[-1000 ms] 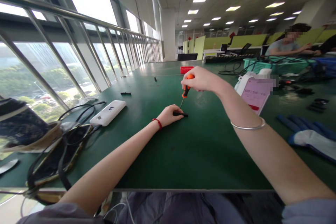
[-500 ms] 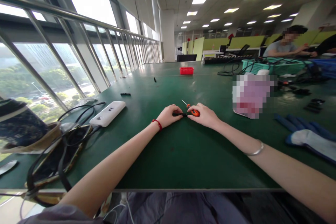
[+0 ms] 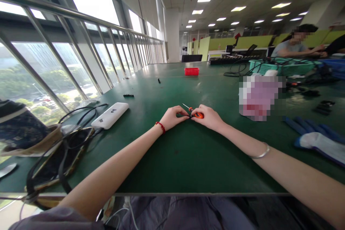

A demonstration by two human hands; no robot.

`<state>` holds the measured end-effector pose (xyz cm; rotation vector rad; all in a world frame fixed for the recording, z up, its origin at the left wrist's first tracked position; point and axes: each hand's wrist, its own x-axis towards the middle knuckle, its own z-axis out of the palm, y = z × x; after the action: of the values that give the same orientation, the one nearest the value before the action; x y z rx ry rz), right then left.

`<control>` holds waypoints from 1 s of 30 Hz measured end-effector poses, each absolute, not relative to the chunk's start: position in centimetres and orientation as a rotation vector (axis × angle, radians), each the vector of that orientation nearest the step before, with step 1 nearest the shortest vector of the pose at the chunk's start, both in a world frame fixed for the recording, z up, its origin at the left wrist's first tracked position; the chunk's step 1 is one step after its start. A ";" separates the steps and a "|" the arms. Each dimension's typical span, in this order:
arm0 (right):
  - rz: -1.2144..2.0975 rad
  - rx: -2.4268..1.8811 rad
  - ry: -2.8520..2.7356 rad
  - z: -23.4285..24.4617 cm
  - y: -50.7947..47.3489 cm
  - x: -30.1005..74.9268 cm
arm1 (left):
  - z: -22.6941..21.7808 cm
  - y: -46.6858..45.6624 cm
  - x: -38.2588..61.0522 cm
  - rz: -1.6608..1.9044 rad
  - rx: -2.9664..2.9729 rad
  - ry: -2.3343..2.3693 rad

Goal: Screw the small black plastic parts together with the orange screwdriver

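Observation:
My left hand (image 3: 174,117) reaches in over the middle of the green table (image 3: 172,161), thumb and fingertips pinched on a small black part (image 3: 190,116). Most of that part is covered by my fingers, so its kind does not show. Close against it, my right hand (image 3: 209,118) is closed around the orange-and-black handle of a screwdriver (image 3: 198,115). The thin metal shaft sticks out up and to the left, away from the black part. My right fingertips also meet the black part, and the two hands nearly touch.
A white power bank (image 3: 110,115) with cables lies left, near a dark fabric bag (image 3: 24,125). Small black pieces (image 3: 128,95) and a red tray (image 3: 191,71) sit farther back. Rightward are a blurred pink item (image 3: 258,97), gloves (image 3: 320,140), a green basket (image 3: 285,67) and a seated person (image 3: 291,46).
My left fingers have shifted right along the black part, which shows less now. The screwdriver's shaft has swung slightly to the left in my right hand.

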<state>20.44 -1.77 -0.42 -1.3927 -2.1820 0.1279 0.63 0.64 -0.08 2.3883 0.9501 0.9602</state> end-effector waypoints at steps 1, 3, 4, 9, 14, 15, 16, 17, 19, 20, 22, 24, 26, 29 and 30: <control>0.125 -1.381 -2.191 -0.5 -1.7 20.4 | -0.1 0.7 0.6 0.952 2.374 0.952; 0.117 -1.360 -2.204 -0.5 -1.7 20.4 | -0.1 0.7 0.6 0.940 2.338 0.958; 0.112 -1.349 -2.212 -0.5 -1.7 20.4 | -0.1 0.7 0.6 0.931 2.312 0.958; 0.100 -1.307 -2.264 -0.4 -1.8 20.6 | -0.3 1.1 0.5 0.881 2.149 0.918; 0.082 -1.279 -2.294 -0.4 -1.8 20.7 | -0.3 1.4 0.3 0.907 2.163 0.882; 0.077 -1.278 -2.295 -0.4 -1.8 20.7 | -0.3 1.4 0.3 0.913 2.193 0.881; 0.072 -1.279 -2.295 -0.4 -1.8 20.7 | -0.2 1.3 0.4 0.919 2.225 0.885; 0.068 -1.280 -2.295 -0.4 -1.8 20.7 | -0.2 1.2 0.4 0.924 2.262 0.893; 0.066 -1.283 -2.295 -0.4 -1.8 20.8 | 0.0 1.0 0.5 0.920 2.363 0.917; 0.065 -1.286 -2.294 -0.4 -1.8 20.8 | 0.2 0.8 0.5 0.909 2.434 0.935; 0.061 -1.292 -2.292 -0.4 -1.7 20.8 | 0.4 0.5 0.6 0.871 2.618 0.970; 0.056 -1.296 -2.292 -0.5 -1.7 20.7 | 0.6 0.2 0.7 0.811 2.816 0.990; 0.053 -1.300 -2.298 -0.5 -1.7 20.7 | 0.8 -0.1 0.8 0.757 2.969 0.992; 0.057 -1.303 -2.304 -0.5 -1.7 20.8 | 1.0 -0.4 1.0 0.714 3.076 1.003; 0.058 -1.303 -2.306 -0.5 -1.7 20.8 | 1.1 -0.4 1.0 0.712 3.088 1.011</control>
<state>20.78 -1.75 -0.49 -1.3025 -2.3058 0.0579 1.04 -0.45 1.08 3.0880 1.0111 0.7119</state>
